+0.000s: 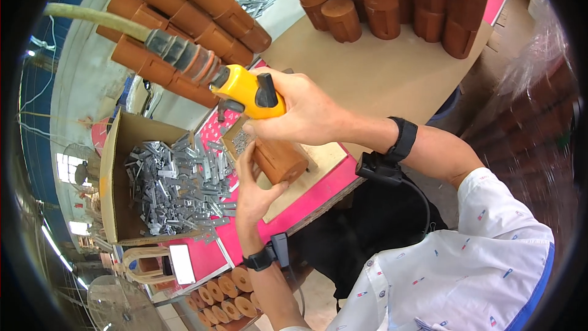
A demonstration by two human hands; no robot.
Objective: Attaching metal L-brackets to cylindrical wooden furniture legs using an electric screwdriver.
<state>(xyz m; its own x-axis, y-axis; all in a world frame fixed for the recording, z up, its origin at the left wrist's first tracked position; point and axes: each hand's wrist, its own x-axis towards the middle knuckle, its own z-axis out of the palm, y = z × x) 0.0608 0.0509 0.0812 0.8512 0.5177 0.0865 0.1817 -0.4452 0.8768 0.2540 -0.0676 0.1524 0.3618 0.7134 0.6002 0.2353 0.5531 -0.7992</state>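
My right hand (pixel 303 113) grips a yellow power screwdriver (pixel 248 92) with a black trigger lever and a hose running off to the upper left. Its tip points down at a brown wooden cylinder (pixel 280 159) lying on a board. My left hand (pixel 254 193) holds that cylinder from below and beside, steadying it. Both wrists carry black bands.
A cardboard box (pixel 116 165) full of small grey metal brackets (pixel 171 187) lies to the left, brackets spilling onto the pink table top (pixel 306 205). Rows of brown cylinders (pixel 184 18) are stacked behind, more stand at the back (pixel 380 0) and below the table (pixel 226 297).
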